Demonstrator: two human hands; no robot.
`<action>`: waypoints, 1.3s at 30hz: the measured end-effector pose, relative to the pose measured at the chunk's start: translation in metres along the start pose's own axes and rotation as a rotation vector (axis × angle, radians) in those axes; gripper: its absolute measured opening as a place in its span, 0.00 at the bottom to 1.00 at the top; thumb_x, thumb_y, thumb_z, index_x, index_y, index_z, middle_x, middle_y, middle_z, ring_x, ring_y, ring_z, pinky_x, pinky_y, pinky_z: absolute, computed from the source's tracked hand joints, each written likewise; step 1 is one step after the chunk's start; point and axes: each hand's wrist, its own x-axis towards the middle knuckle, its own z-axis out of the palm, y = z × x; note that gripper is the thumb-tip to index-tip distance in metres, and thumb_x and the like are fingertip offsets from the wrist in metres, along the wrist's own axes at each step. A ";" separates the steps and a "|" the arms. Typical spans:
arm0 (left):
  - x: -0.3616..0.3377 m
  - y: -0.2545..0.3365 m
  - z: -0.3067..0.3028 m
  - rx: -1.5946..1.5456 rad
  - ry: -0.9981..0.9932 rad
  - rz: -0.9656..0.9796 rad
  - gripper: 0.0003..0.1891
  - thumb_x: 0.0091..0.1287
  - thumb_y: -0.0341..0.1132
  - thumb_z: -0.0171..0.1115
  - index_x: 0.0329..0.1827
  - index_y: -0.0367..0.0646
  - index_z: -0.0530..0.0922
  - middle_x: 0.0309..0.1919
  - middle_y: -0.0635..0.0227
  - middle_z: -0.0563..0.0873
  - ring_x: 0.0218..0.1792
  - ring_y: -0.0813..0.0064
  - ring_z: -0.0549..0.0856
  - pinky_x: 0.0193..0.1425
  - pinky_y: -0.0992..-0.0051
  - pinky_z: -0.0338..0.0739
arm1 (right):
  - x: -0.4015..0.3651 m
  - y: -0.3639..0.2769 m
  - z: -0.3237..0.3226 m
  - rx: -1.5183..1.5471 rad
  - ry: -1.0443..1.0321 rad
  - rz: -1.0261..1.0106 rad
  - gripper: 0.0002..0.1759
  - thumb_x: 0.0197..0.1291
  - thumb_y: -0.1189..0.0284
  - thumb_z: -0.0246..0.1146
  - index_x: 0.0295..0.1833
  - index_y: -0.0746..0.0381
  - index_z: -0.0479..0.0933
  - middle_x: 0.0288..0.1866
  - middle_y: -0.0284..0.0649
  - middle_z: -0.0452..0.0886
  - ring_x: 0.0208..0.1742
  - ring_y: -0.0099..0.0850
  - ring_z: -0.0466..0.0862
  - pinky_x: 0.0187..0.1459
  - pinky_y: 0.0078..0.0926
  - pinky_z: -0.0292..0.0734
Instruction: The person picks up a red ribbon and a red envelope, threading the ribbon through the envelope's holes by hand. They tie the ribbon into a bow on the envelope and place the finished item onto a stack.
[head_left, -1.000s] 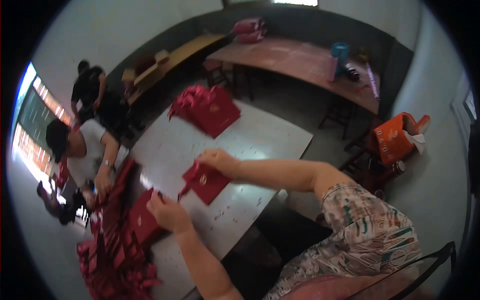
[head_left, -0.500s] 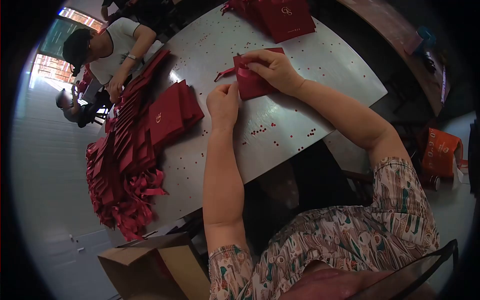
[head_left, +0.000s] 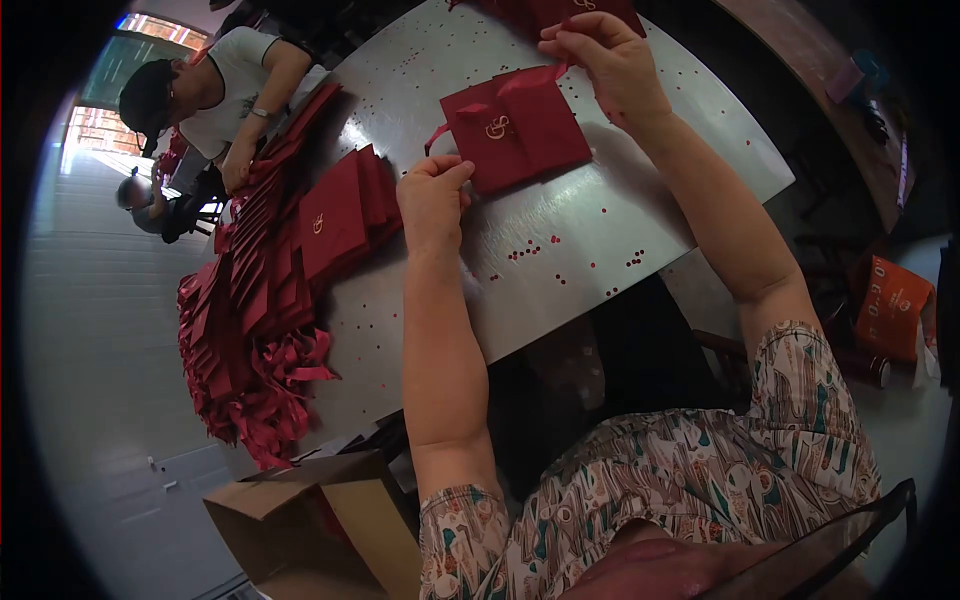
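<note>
Red bag (head_left: pixel 525 130) now flat, logo up, on surface (head_left: pixel 600 250); right hand (head_left: pixel 610 60) has shifted toward top centre, fingers pinching ribbon (head_left: pixel 535 76); left hand (head_left: pixel 433 195) fingers pinch bag's left edge.

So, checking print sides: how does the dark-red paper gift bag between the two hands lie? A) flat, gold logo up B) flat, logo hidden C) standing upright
A: the dark-red paper gift bag lies on the grey table, its gold logo facing up.
</note>
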 end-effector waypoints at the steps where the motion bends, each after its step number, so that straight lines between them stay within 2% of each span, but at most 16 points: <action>1: 0.000 0.000 -0.001 -0.021 0.014 0.001 0.05 0.57 0.24 0.69 0.35 0.38 0.82 0.22 0.74 0.80 0.16 0.86 0.72 0.20 0.84 0.63 | -0.004 -0.017 0.009 -0.016 0.077 0.041 0.07 0.65 0.80 0.61 0.47 0.66 0.78 0.46 0.47 0.84 0.47 0.31 0.86 0.56 0.27 0.81; 4: -0.002 0.004 0.001 -0.045 0.039 -0.010 0.05 0.57 0.24 0.69 0.35 0.38 0.82 0.22 0.73 0.80 0.17 0.85 0.75 0.20 0.85 0.65 | -0.005 -0.015 0.007 -0.069 0.138 0.143 0.08 0.66 0.78 0.61 0.49 0.66 0.78 0.42 0.43 0.84 0.39 0.26 0.85 0.47 0.22 0.82; 6: -0.003 0.003 0.000 -0.048 0.052 -0.023 0.06 0.57 0.24 0.69 0.35 0.38 0.81 0.21 0.74 0.80 0.17 0.85 0.75 0.20 0.85 0.65 | -0.008 0.005 0.002 -0.157 -0.203 0.141 0.09 0.66 0.75 0.61 0.49 0.66 0.78 0.38 0.39 0.83 0.31 0.19 0.81 0.38 0.16 0.78; 7: -0.003 0.002 0.000 -0.086 0.046 -0.026 0.05 0.57 0.23 0.69 0.35 0.39 0.81 0.21 0.74 0.80 0.17 0.85 0.75 0.20 0.85 0.65 | -0.014 0.014 0.006 -0.303 -0.269 0.174 0.11 0.66 0.72 0.62 0.50 0.66 0.79 0.34 0.34 0.82 0.28 0.16 0.77 0.32 0.14 0.73; 8: -0.002 0.001 0.000 -0.124 0.037 -0.030 0.05 0.57 0.23 0.69 0.35 0.39 0.81 0.21 0.74 0.80 0.17 0.85 0.75 0.19 0.86 0.65 | -0.019 0.021 0.007 -0.301 -0.265 0.175 0.11 0.66 0.72 0.62 0.50 0.66 0.79 0.34 0.34 0.82 0.28 0.16 0.77 0.32 0.14 0.73; 10: -0.001 0.001 -0.001 -0.174 0.030 -0.077 0.06 0.57 0.23 0.69 0.35 0.39 0.81 0.22 0.74 0.80 0.17 0.86 0.75 0.19 0.86 0.64 | -0.028 0.020 0.018 -0.352 -0.436 0.391 0.11 0.65 0.71 0.62 0.50 0.65 0.80 0.32 0.33 0.81 0.28 0.16 0.75 0.30 0.13 0.72; 11: -0.001 0.002 -0.002 -0.230 0.026 -0.122 0.06 0.57 0.23 0.69 0.35 0.40 0.81 0.22 0.74 0.80 0.16 0.87 0.74 0.18 0.86 0.63 | -0.034 0.018 0.021 -0.452 -0.444 0.391 0.11 0.65 0.70 0.63 0.49 0.63 0.80 0.30 0.31 0.80 0.27 0.16 0.75 0.28 0.14 0.71; 17: -0.004 0.003 -0.008 -0.323 -0.086 -0.108 0.10 0.57 0.20 0.68 0.40 0.40 0.79 0.23 0.74 0.80 0.16 0.87 0.73 0.17 0.86 0.60 | -0.042 0.027 0.026 -0.446 -0.490 0.368 0.07 0.64 0.70 0.64 0.44 0.62 0.79 0.31 0.30 0.81 0.29 0.15 0.76 0.27 0.15 0.72; 27: -0.004 0.004 -0.014 -0.489 -0.213 -0.122 0.12 0.58 0.17 0.64 0.42 0.39 0.78 0.25 0.71 0.79 0.15 0.86 0.70 0.17 0.85 0.58 | -0.041 0.033 0.023 -0.461 -0.604 0.339 0.07 0.64 0.70 0.64 0.44 0.60 0.79 0.33 0.29 0.80 0.32 0.16 0.77 0.28 0.16 0.73; 30: -0.004 0.008 -0.016 -0.536 -0.244 -0.155 0.12 0.58 0.16 0.62 0.43 0.40 0.77 0.26 0.71 0.79 0.14 0.86 0.68 0.17 0.84 0.57 | -0.042 0.033 0.024 -0.467 -0.611 0.333 0.06 0.64 0.71 0.63 0.43 0.61 0.79 0.32 0.31 0.81 0.32 0.18 0.78 0.31 0.18 0.75; 35: -0.011 0.018 -0.017 -0.546 -0.383 -0.208 0.13 0.58 0.17 0.59 0.43 0.41 0.75 0.26 0.71 0.78 0.13 0.86 0.65 0.17 0.84 0.56 | -0.043 0.032 0.024 -0.427 -0.631 0.316 0.06 0.65 0.70 0.62 0.43 0.61 0.78 0.31 0.31 0.80 0.32 0.18 0.77 0.30 0.18 0.75; 39: -0.012 0.017 -0.014 -0.512 -0.335 -0.172 0.13 0.57 0.18 0.61 0.43 0.40 0.74 0.25 0.73 0.77 0.14 0.87 0.65 0.17 0.84 0.56 | -0.042 0.033 0.023 -0.405 -0.642 0.291 0.06 0.65 0.71 0.63 0.44 0.60 0.78 0.32 0.28 0.79 0.31 0.15 0.77 0.29 0.15 0.74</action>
